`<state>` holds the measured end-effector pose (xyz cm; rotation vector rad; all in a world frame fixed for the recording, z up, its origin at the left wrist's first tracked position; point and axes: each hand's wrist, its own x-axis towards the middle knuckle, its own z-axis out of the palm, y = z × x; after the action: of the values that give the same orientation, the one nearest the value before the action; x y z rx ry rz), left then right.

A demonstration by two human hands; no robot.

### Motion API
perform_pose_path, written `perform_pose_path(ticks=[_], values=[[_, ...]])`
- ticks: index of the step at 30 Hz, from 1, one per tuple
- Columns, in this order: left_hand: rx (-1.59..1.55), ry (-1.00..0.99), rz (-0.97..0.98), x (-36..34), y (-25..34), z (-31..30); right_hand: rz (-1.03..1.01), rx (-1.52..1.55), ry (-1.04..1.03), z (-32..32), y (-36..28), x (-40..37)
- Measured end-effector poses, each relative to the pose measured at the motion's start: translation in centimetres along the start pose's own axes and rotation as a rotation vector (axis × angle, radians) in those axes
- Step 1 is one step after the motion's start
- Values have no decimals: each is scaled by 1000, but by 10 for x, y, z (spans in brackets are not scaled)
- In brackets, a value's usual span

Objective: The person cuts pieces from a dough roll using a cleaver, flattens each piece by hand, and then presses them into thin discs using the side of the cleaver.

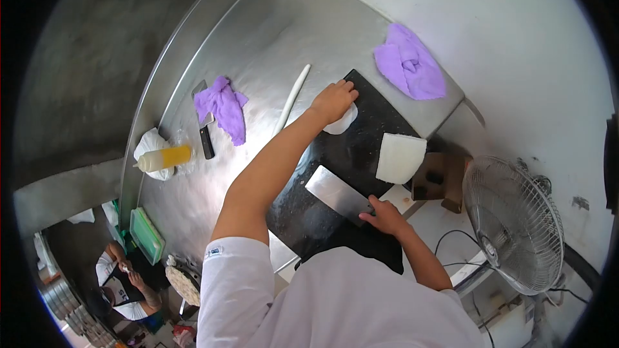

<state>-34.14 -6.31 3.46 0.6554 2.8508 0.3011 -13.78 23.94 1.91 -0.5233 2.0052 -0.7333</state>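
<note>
My right hand [385, 215] is closed around the handle end of a cleaver [336, 192], whose wide shiny blade points left over the black board [365, 106]. My left hand [334, 100] reaches to the board's far corner, fingers bent and close together. A thin white dough round [343, 124] touches the underside of that hand, partly covered by it; my left thumb is hidden. To the left of my left forearm lies a long white dough rope [293, 98] on the steel table. On the board's right edge rests a folded white cloth [401, 158].
Purple cloths [411, 62] lie far right and left, the left one over a black-handled knife [206, 142]. Beside it is a yellow squeeze bottle [166, 158]. A cardboard box [443, 180] and a fan [512, 225] stand right. Another person [126, 281] works at lower left.
</note>
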Motion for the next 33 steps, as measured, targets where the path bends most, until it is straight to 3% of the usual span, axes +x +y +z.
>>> perform_pose_path(ticks=[9,17,21,23,27,33], values=[[-117,-37,-85,8,4,6,-4,36,44,3,-1,-6],[176,-207,-84,8,20,-3,-14,16,50,4,0,-5],[256,-58,15,8,15,-1,-22,0,22,-2,-1,-7],[177,-132,75,3,18,-15,-20,2,68,0,1,-9],[89,-262,0,1,15,-19,-111,35,75,-4,6,-10],[54,-81,-79,2,-1,21,-113,25,98,-8,15,-5]])
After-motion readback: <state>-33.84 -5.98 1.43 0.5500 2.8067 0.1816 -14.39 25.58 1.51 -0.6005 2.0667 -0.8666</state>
